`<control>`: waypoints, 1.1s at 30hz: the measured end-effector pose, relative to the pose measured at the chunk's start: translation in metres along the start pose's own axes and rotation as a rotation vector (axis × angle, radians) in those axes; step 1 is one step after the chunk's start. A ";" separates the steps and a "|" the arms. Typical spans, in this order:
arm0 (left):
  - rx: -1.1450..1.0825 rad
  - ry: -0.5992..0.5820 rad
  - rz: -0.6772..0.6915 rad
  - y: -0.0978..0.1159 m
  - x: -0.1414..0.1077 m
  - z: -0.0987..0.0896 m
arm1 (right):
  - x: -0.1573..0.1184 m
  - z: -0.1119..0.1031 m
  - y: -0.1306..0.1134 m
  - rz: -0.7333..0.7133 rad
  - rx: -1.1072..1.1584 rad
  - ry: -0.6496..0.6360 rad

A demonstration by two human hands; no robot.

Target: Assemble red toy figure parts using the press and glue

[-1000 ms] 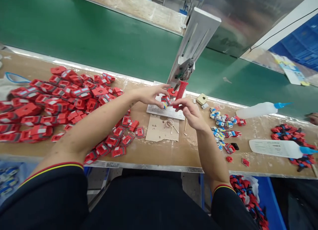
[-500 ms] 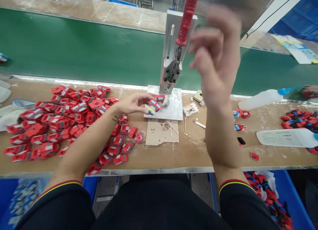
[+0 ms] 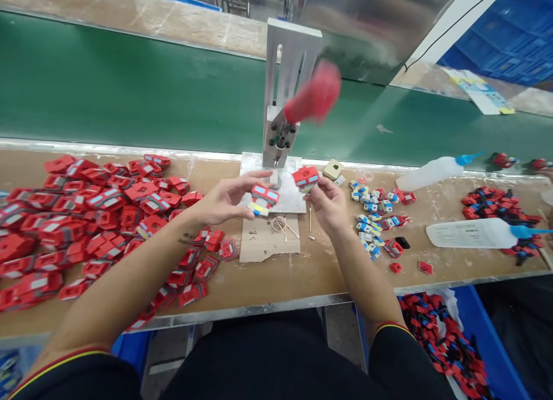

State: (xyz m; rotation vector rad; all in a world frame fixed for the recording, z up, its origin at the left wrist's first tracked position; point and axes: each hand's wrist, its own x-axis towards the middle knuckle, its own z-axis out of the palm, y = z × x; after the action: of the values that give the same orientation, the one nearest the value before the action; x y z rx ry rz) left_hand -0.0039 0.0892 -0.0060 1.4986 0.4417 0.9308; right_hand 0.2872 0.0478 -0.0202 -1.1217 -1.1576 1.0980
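Observation:
My left hand (image 3: 222,201) pinches a red plastic toy car piece (image 3: 265,195) with pale blue windows and a yellow-and-blue end. Opposite it, my right hand (image 3: 332,207) grips another red toy car piece (image 3: 306,176) between thumb and fingers; its underside looks pale yellow. Both pieces are held up in front of the hand press (image 3: 276,141), above its metal base plate (image 3: 298,201). The press's red lever handle (image 3: 315,95) is blurred, with neither hand on it.
A heap of red car pieces (image 3: 108,216) covers the left of the bench. To the right lie small white-blue-yellow pieces (image 3: 369,236), two white squeeze bottles (image 3: 470,233) and red-black parts (image 3: 488,207). Cardboard (image 3: 254,239) with cotton swabs lies before the press. Behind runs a green belt (image 3: 129,89).
My right hand has come down from beside the lever and now holds a red piece. The lever handle has swung from upright to a lower slant. The left hand still holds its piece.

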 end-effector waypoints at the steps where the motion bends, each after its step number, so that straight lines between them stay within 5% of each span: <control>1: -0.025 0.101 -0.011 -0.006 -0.002 -0.004 | 0.020 -0.015 0.000 -0.051 -0.109 0.049; 4: -0.132 0.363 -0.055 -0.021 -0.004 -0.014 | 0.091 -0.048 -0.003 -0.175 -0.642 0.104; 6: -0.199 0.423 -0.079 -0.027 -0.002 -0.016 | 0.134 -0.054 -0.003 -0.167 -1.016 0.000; 9: -0.232 0.448 -0.116 -0.032 0.005 -0.015 | 0.175 -0.044 0.004 -0.135 -1.134 -0.103; 12: -0.180 0.465 -0.145 -0.035 0.008 -0.016 | 0.186 -0.035 0.010 -0.120 -1.154 -0.164; 15: -0.084 0.446 -0.140 -0.037 0.003 -0.020 | 0.170 -0.038 0.004 -0.152 -1.169 -0.135; 18: -0.026 0.452 -0.131 -0.036 -0.004 -0.022 | 0.122 -0.039 -0.012 -0.368 -1.038 -0.015; 19: -0.021 0.462 -0.128 -0.036 -0.005 -0.022 | 0.101 -0.035 -0.016 -0.475 -0.918 -0.052; 21: -0.016 0.477 -0.117 -0.036 -0.003 -0.020 | 0.060 -0.021 -0.022 -0.562 -0.672 -0.324; 23: -0.002 0.469 -0.094 -0.037 0.003 -0.019 | 0.028 -0.001 -0.023 -0.500 -0.546 -0.585; 25: 0.021 0.449 -0.069 -0.039 0.012 -0.018 | 0.009 0.018 -0.023 -0.445 -0.478 -0.682; 29: 0.057 0.434 -0.052 -0.048 0.026 -0.017 | -0.003 0.030 -0.047 -0.412 -0.357 -0.676; 33: 0.142 0.399 -0.086 -0.056 0.033 -0.016 | -0.004 0.029 -0.107 -0.398 -0.271 -0.586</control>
State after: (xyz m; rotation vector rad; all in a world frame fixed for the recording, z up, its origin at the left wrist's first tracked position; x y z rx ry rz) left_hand 0.0175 0.1336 -0.0515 1.4070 0.8701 1.1524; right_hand 0.2640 0.0342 0.0878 -0.7249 -1.9428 0.9952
